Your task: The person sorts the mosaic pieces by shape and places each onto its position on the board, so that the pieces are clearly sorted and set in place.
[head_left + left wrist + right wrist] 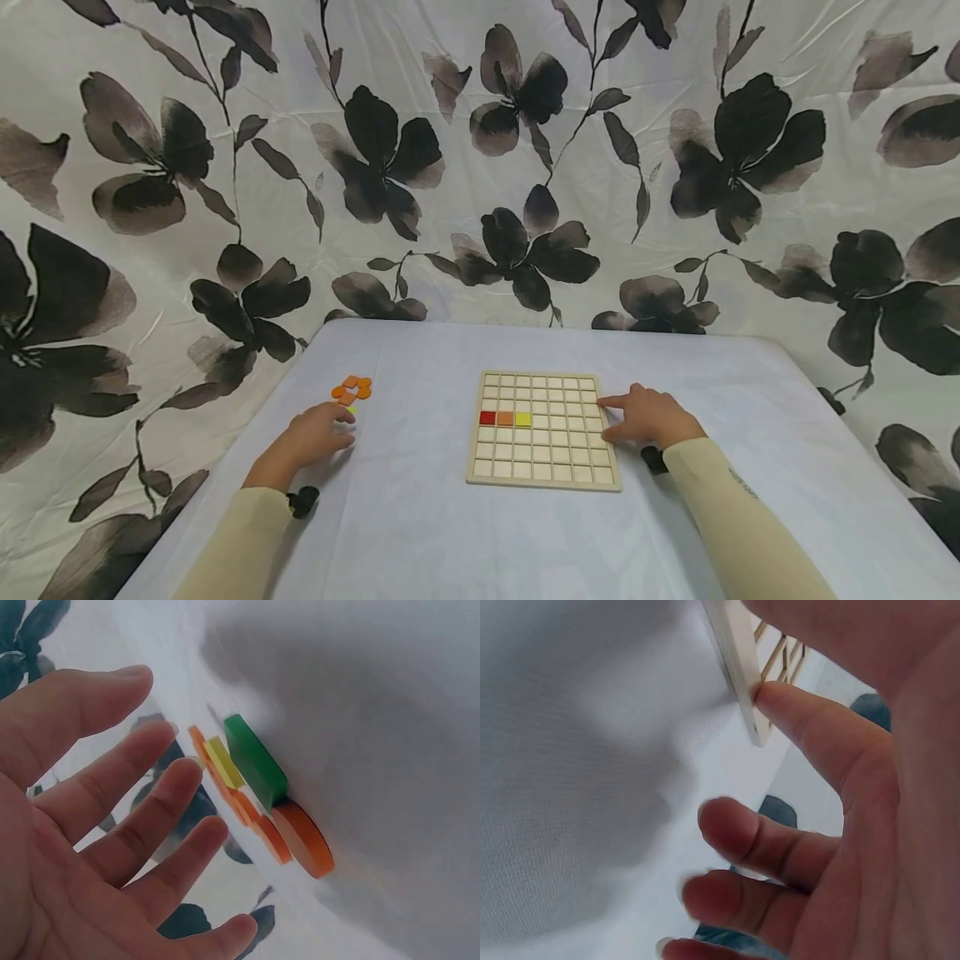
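Note:
In the head view a wooden grid board (pixel 543 487) lies on the table, with a red square tile (pixel 487 418), an orange square tile (pixel 506 419) and a yellow square tile (pixel 522 419) side by side in one row. My right hand (pixel 651 417) touches the board's right edge with index finger and thumb, holding no tile. Over at the left, my left hand (pixel 313 439) hovers by several loose orange pieces (pixel 363 393), fingers spread and nothing held. The left wrist view shows a green tile (pixel 255 763), a yellow tile (pixel 224 762) and a round orange piece (pixel 302 840) near its fingertips.
A white cloth (pixel 405 533) covers the table. Behind it hangs a white curtain (pixel 450 175) with dark flowers. A dark wrist camera (pixel 303 502) sits at the left wrist, and another dark wrist camera (pixel 653 459) at the right.

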`<action>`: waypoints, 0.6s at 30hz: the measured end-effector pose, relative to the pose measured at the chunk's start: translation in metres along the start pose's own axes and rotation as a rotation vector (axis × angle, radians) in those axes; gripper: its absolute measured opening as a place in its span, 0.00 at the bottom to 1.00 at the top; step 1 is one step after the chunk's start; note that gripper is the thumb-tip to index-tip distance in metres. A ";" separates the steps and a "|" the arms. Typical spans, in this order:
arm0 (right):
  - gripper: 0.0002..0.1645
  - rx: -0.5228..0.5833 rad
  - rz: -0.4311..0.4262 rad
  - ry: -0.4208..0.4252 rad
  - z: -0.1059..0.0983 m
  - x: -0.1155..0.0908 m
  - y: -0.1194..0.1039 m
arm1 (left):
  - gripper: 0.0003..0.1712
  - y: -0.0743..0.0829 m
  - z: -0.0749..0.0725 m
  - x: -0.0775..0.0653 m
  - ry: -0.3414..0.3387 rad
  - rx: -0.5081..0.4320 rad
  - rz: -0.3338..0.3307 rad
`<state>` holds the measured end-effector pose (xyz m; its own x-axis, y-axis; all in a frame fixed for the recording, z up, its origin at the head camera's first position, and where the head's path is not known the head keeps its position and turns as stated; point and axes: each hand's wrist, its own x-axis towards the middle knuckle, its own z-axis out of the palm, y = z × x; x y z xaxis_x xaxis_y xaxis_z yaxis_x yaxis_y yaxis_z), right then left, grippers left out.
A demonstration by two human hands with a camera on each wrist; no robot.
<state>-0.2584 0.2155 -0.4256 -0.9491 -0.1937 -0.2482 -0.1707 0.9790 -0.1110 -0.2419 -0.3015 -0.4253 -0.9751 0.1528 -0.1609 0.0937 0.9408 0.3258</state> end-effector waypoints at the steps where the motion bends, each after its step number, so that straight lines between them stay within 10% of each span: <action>1: 0.41 0.020 0.010 -0.015 -0.001 0.001 0.000 | 0.19 -0.001 0.000 0.001 -0.003 0.002 -0.004; 18: 0.46 0.230 -0.010 -0.100 0.004 0.006 0.017 | 0.21 -0.009 0.000 0.000 -0.032 0.008 -0.100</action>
<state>-0.2657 0.2305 -0.4328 -0.9150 -0.2195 -0.3386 -0.1043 0.9392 -0.3270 -0.2426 -0.3098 -0.4280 -0.9727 0.0673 -0.2219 -0.0022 0.9541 0.2993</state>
